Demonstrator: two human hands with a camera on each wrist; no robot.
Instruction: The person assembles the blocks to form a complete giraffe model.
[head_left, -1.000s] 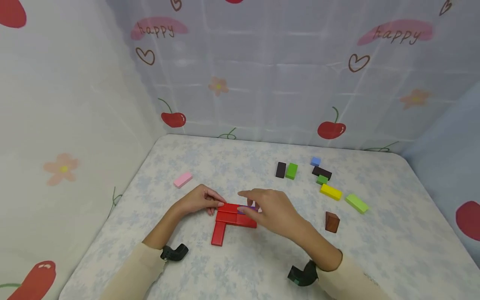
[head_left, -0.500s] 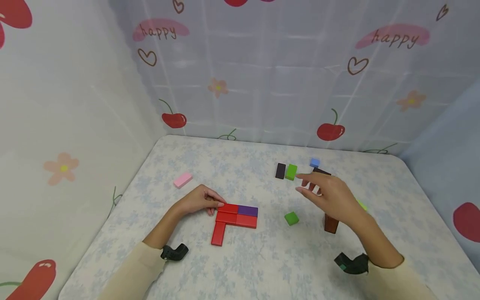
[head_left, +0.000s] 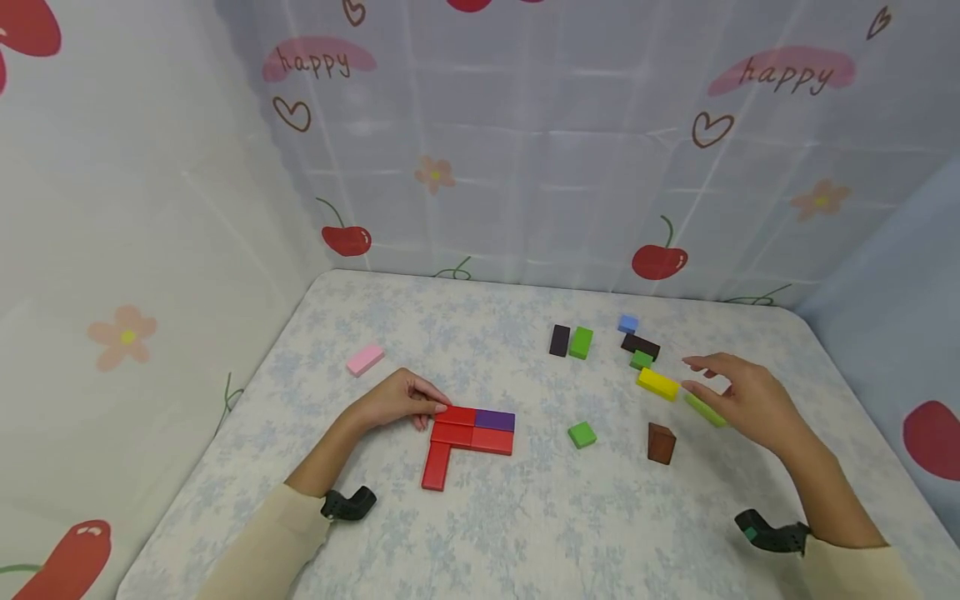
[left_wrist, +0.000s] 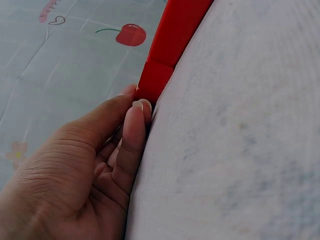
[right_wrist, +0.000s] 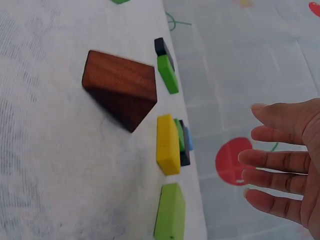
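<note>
My left hand rests at the left end of a flat red block, thumb and forefinger gripping its back corner. In the left wrist view, the fingertips touch the end of that red block. It lies against a purple block, with more red blocks in front and one red block pointing toward me. My right hand hovers over a light green block, partly covering it. Its fingers are spread and hold nothing, as the right wrist view of the hand shows.
A yellow block, a brown wedge and a small green block lie at the right. Behind are black, green and blue blocks. A pink block sits at the left.
My right hand has left the purple block and moved right to the light green block. A small green block now lies right of the red blocks. My left hand has stayed put.
</note>
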